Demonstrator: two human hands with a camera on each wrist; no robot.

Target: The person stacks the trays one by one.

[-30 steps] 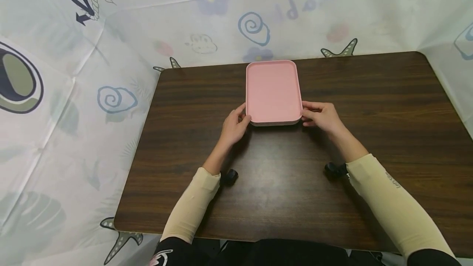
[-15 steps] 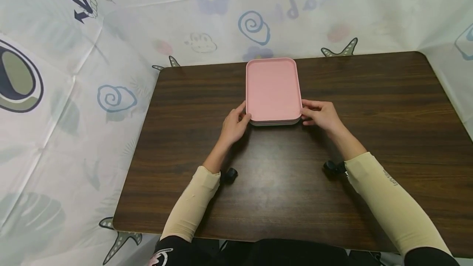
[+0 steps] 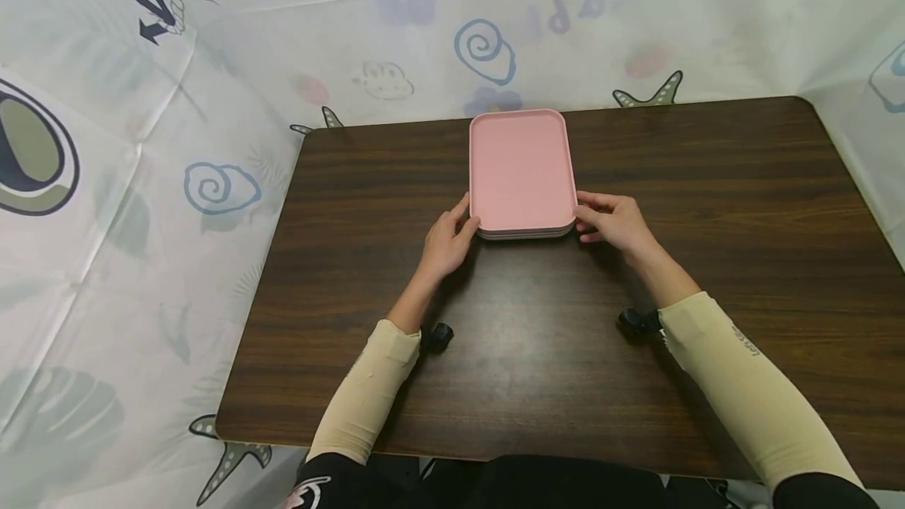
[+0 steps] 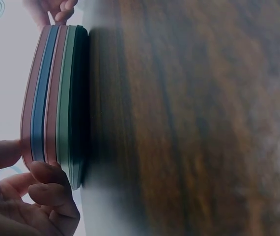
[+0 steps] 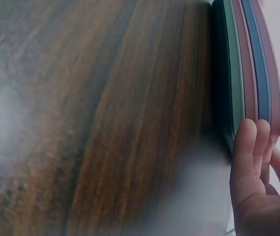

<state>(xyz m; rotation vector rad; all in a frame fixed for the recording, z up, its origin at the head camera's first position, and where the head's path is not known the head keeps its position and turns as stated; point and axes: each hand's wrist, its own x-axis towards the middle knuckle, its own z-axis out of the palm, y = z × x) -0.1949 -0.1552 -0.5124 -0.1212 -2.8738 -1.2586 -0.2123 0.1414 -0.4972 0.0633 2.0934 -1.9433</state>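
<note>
A stack of rectangular trays stands at the back middle of the table, its top one a pink tray (image 3: 523,171) with a low raised rim. Under it, the left wrist view shows a blue tray (image 4: 41,98), a second pink tray (image 4: 54,98) and a green tray (image 4: 65,105), above a dark underside. My left hand (image 3: 447,240) holds the stack's near left corner, thumb by the top tray and bent fingers against the side. At the near right corner my right hand (image 3: 617,223) holds it likewise, fingertips (image 5: 247,129) along the tray edges.
The dark wood-grain table (image 3: 530,352) extends to both sides and toward the body. A patterned white cloth (image 3: 396,38) hangs right behind its far edge and along the left. Each wrist carries a small black camera (image 3: 438,336).
The top pink tray has shifted slightly away from the body, and more of the lower trays' front edges shows. Both hands keep their places at the corners.
</note>
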